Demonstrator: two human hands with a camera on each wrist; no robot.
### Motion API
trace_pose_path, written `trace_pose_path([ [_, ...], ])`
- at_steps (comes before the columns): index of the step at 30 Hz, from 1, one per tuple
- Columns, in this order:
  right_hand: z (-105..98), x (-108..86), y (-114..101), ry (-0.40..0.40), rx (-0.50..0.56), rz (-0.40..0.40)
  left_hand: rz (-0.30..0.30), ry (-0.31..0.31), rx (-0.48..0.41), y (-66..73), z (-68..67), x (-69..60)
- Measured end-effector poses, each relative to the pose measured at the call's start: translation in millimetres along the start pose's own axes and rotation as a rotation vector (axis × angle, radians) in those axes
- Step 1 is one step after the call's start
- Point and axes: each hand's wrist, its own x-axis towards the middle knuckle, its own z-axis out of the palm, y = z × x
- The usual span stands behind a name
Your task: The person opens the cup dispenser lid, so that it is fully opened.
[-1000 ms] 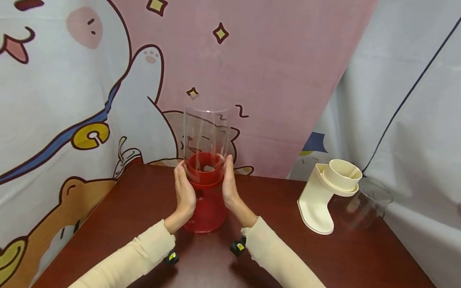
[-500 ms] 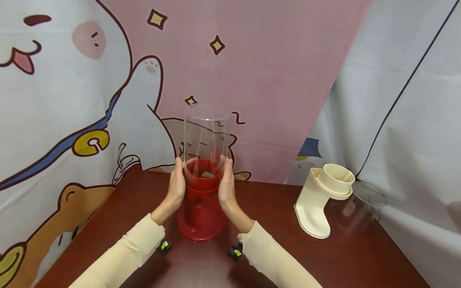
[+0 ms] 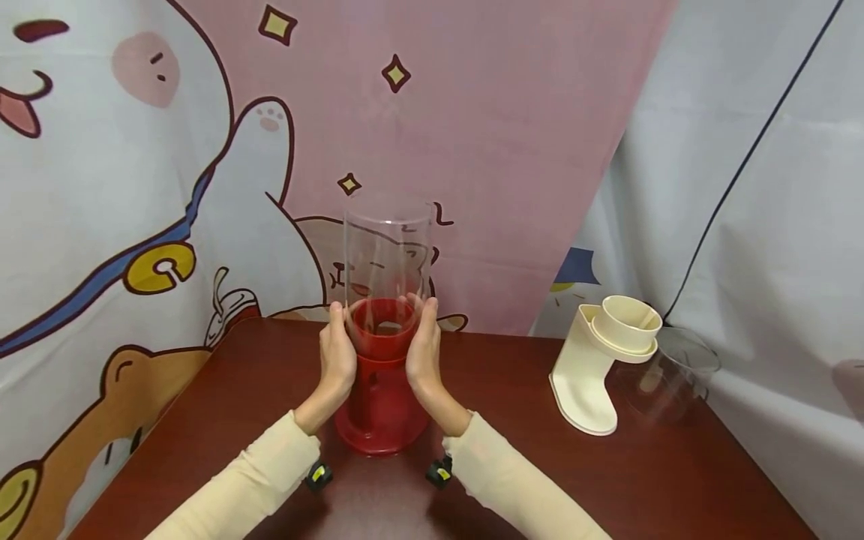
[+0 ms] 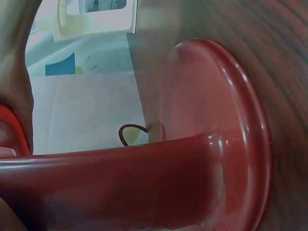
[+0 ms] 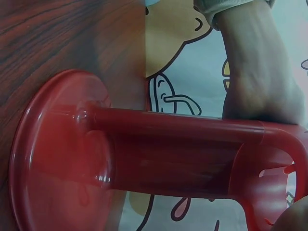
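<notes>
A tall clear plastic cylinder (image 3: 387, 255) stands upright in the red ring collar at the top of a red dispenser stand (image 3: 382, 420). The stand has a wide round foot on the table. My left hand (image 3: 337, 352) holds the left side where cylinder and collar meet. Opposite it, my right hand (image 3: 424, 349) holds the right side. Fingertips show behind the clear wall, thumbs in front. Both wrist views look at the red column (image 4: 120, 183) and the round foot (image 5: 53, 159); most of the fingers are out of those views.
To the right stands a cream dispenser stand (image 3: 587, 375) with a ring collar. Behind it a second clear cylinder (image 3: 675, 375) leans near the table's right side. A printed cloth (image 3: 499, 150) hangs close behind the dark red-brown table (image 3: 513, 450).
Both hands stay on the cylinder and collar, with small shifts of grip; more of the fingers shows behind the clear wall. The red stand appears slightly turned. The head view has shifted a little.
</notes>
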Motion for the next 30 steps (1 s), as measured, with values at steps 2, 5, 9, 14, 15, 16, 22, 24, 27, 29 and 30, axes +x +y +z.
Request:
trace_pose_path([
  [2,-3.7,-1.4,-1.8,0.011,-0.004,-0.008,0.005,0.006,0.000,0.6,3.7,-2.7],
  [5,-10.6,-4.2,-3.9,0.017,-0.010,-0.009,0.007,0.019,-0.005,1.9,9.2,-8.7],
  [9,-22.2,-10.0,-7.3,0.019,-0.004,0.005,0.018,0.027,0.003,4.7,16.9,-19.1],
  [14,-39.4,-19.1,-12.7,0.005,0.006,-0.010,0.050,0.013,0.024,9.1,27.5,-34.3],
  [15,-43.0,-21.0,-13.7,0.004,0.008,-0.014,0.056,0.004,0.025,10.0,29.7,-37.5],
  [16,-46.6,-23.0,-14.7,0.004,0.015,-0.018,0.059,-0.008,0.020,10.7,31.7,-41.0],
  [22,-63.2,-35.6,-22.6,0.032,0.070,-0.013,0.055,-0.082,-0.019,16.4,40.9,-60.9],
  [24,-67.1,-38.1,-25.5,0.032,0.078,-0.014,0.056,-0.091,-0.031,18.8,43.0,-65.4],
  [27,-74.0,-42.3,-29.5,0.027,0.080,-0.006,0.052,-0.132,-0.059,21.3,45.0,-72.7],
  [29,-79.7,-46.1,-31.6,0.014,0.078,0.020,0.049,-0.199,-0.099,20.5,43.8,-77.7],
  [30,-82.9,-48.3,-32.6,-0.001,0.078,0.046,0.052,-0.243,-0.117,18.9,41.7,-80.1],
])
